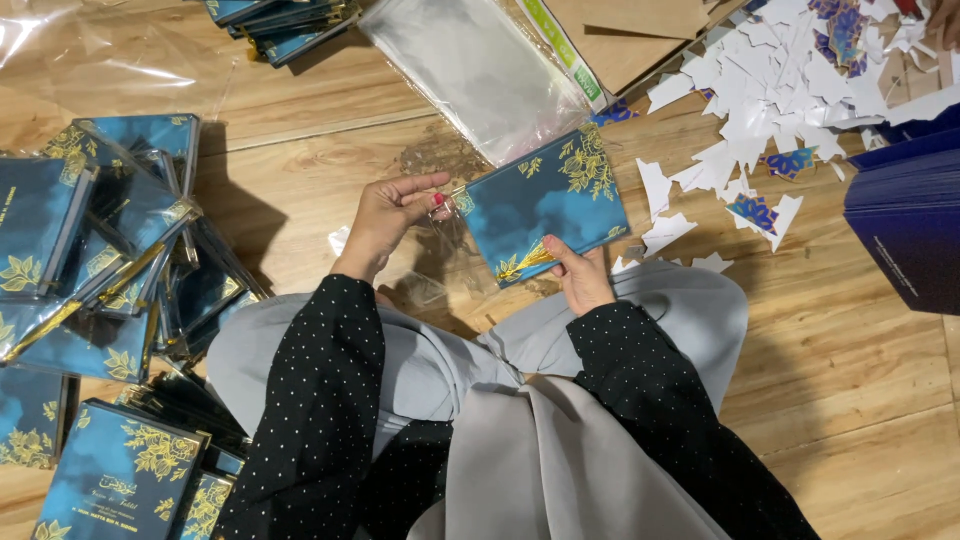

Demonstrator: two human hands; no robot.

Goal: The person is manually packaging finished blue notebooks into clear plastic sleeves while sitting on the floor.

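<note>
Wooden plank floor [850, 360] carries the whole scene; the person sits on it with grey cloth over the lap. Centre: a blue card with gold leaf print [545, 205], held just above the floor between both hands. The right hand [580, 278] supports its lower edge, thumb on the printed face and fingers behind, a grip pressed on the card. The left hand [388, 215] pinches the card's left edge, apparently together with the lip of a clear sleeve, though the film is hard to make out there.

The card appears light, thin and fairly stiff; its glossy face is likely slippery and its corners prone to denting, so a hold on the edges or on opposite corners suits it best. The film, by contrast, would be limp and clingy.

Left: a heap of sleeved blue cards [100, 250]. Top: a pack of clear sleeves [480, 70]. Upper right: white paper offcuts [790, 80] and a dark blue stack [905, 225].
</note>
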